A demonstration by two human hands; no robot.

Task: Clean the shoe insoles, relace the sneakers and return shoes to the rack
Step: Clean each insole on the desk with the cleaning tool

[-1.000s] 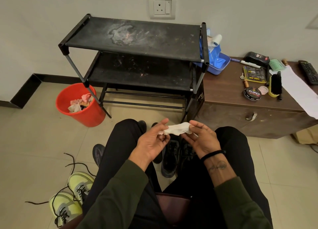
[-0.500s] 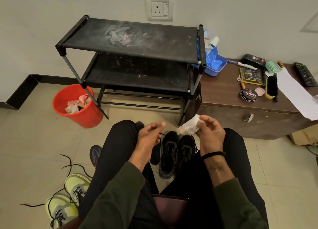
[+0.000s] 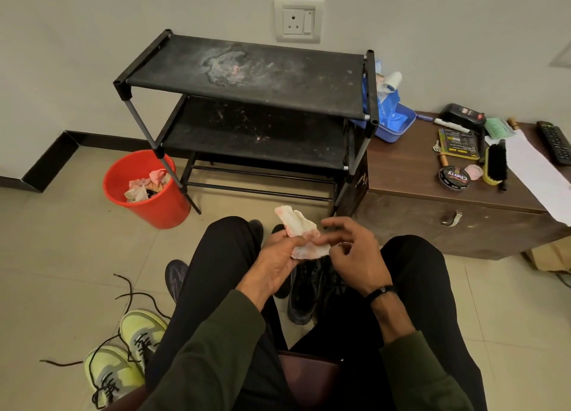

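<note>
I sit with both hands over my lap, holding a crumpled white wipe with pink stains. My left hand pinches its lower left part. The fingertips of my right hand grip its right edge, the other fingers spread. Under my hands, a pair of black shoes stands on the floor between my legs. Two yellow-green sneakers lie at the lower left with loose black laces around them. A dark insole lies by my left knee. The black two-shelf rack stands ahead, nothing on it.
A red bucket with used wipes stands left of the rack. To the right a brown cabinet carries a polish tin, a brush, a blue tub, a remote and paper.
The wipe went from stretched between both hands to my right hand alone, then back between both hands, now unfolded and standing up. My left hand came back to it.
</note>
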